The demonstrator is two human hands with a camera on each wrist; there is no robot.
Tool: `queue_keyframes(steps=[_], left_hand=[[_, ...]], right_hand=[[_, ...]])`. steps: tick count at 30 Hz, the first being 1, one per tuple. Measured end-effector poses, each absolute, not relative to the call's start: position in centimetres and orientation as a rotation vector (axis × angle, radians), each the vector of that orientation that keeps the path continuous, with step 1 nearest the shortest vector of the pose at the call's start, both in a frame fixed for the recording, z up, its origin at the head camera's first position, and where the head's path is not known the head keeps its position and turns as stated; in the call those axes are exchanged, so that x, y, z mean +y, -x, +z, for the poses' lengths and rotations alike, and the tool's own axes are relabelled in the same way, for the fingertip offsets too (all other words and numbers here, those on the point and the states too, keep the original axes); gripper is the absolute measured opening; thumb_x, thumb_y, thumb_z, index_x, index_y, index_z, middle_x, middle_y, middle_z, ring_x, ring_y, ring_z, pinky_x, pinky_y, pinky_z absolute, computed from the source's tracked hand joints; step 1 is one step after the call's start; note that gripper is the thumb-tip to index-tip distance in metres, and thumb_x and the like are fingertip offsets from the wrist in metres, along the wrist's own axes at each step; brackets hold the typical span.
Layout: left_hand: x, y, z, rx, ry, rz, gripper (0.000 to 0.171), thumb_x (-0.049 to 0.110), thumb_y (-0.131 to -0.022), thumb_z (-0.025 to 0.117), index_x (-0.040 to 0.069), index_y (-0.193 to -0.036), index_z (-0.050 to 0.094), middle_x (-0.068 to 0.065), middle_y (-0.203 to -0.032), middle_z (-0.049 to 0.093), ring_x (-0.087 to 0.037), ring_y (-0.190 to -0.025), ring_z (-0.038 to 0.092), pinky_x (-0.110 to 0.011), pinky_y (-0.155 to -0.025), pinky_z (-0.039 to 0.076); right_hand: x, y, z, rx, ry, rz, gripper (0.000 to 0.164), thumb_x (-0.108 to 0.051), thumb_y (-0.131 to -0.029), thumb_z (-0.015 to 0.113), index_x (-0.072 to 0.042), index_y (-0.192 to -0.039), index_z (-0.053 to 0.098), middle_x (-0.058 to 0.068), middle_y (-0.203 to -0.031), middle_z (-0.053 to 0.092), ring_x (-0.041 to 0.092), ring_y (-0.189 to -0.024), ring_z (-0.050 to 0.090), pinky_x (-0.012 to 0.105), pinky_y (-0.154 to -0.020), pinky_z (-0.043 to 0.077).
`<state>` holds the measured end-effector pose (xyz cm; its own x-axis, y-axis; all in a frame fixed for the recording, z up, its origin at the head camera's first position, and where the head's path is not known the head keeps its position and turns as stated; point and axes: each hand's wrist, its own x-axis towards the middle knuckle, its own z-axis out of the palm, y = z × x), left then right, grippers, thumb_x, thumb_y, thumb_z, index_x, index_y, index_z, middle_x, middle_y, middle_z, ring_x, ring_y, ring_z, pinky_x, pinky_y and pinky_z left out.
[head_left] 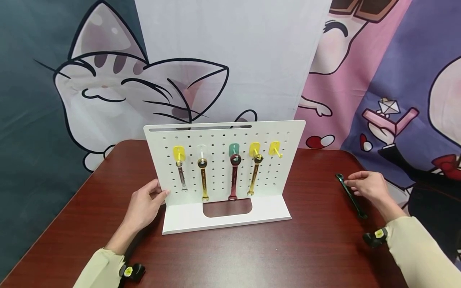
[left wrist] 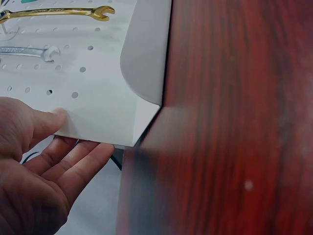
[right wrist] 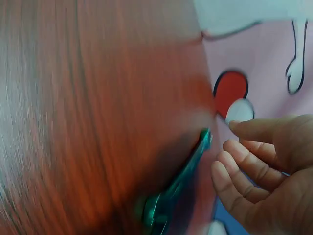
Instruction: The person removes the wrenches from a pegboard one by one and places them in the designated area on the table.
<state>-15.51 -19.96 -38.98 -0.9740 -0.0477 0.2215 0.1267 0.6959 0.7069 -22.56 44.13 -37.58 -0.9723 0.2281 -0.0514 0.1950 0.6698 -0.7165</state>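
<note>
A white pegboard stands on the table, and my left hand holds its left edge, thumb on the front face and fingers behind. Hanging from its hooks are a silver wrench, a gold wrench, a red wrench and another gold wrench. The rightmost yellow hook carries nothing. On the table at the right lies a green wrench. My right hand hovers beside its upper end, fingers loosely bent; a gap shows between them in the right wrist view.
The dark red wooden table extends around the board. Behind it hangs a cartoon-printed cloth. A dark object, its kind unclear, stands past the table's right edge.
</note>
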Motion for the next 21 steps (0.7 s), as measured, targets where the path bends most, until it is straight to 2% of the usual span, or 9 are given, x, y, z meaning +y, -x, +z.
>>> queue_keyframes(steps=[4, 7, 12, 17, 21], left_hand=[[-20.0, 15.6, -38.9, -2.681, 0.065, -1.13, 0.006, 0.009, -0.101, 0.07, 0.007, -0.106, 0.069, -0.008, -0.09, 0.076, -0.015, -0.077, 0.068, -0.021, -0.066, 0.051], [-19.9, 15.6, -38.9, -2.686, 0.057, -1.133, 0.005, 0.009, -0.101, 0.07, 0.007, -0.105, 0.068, -0.008, -0.09, 0.075, -0.014, -0.075, 0.066, -0.021, -0.065, 0.049], [-19.9, 15.5, -38.9, -2.692, 0.05, -1.147, 0.007, 0.01, -0.101, 0.07, 0.008, -0.097, 0.065, -0.007, -0.086, 0.073, -0.014, -0.072, 0.065, -0.022, -0.064, 0.048], [-19.9, 15.5, -38.9, -2.694, 0.047, -1.152, 0.006, 0.01, -0.101, 0.07, 0.008, -0.098, 0.065, -0.007, -0.088, 0.074, -0.018, -0.076, 0.07, -0.022, -0.066, 0.049], [-19.9, 15.5, -38.9, -2.695, 0.035, -1.157, 0.006, 0.011, -0.101, 0.07, 0.008, -0.099, 0.066, -0.007, -0.088, 0.074, -0.016, -0.076, 0.068, -0.022, -0.066, 0.05]], right_hand=[[41.6, 22.5, -36.7, -2.832, 0.23, 1.166, 0.041, -0.023, -0.097, 0.078, 0.009, -0.121, 0.069, 0.005, -0.089, 0.08, 0.007, -0.07, 0.072, 0.025, -0.063, 0.064], [39.6, 22.4, -36.0, -2.819, 0.15, 1.165, 0.042, -0.027, -0.096, 0.079, 0.006, -0.121, 0.071, 0.001, -0.089, 0.08, 0.005, -0.069, 0.072, 0.024, -0.062, 0.062], [36.5, 21.7, -35.0, -2.785, 0.019, 1.259, 0.04, -0.025, -0.095, 0.08, 0.005, -0.121, 0.072, -0.009, -0.084, 0.077, 0.003, -0.069, 0.071, 0.022, -0.06, 0.058], [33.8, 20.8, -34.7, -2.775, -0.124, 1.406, 0.039, -0.023, -0.096, 0.08, 0.003, -0.124, 0.071, -0.011, -0.092, 0.079, 0.005, -0.081, 0.074, 0.02, -0.071, 0.062], [31.8, 20.1, -34.3, -2.755, -0.204, 1.505, 0.038, -0.022, -0.095, 0.081, 0.001, -0.124, 0.072, -0.006, -0.101, 0.08, 0.007, -0.088, 0.075, 0.02, -0.078, 0.063]])
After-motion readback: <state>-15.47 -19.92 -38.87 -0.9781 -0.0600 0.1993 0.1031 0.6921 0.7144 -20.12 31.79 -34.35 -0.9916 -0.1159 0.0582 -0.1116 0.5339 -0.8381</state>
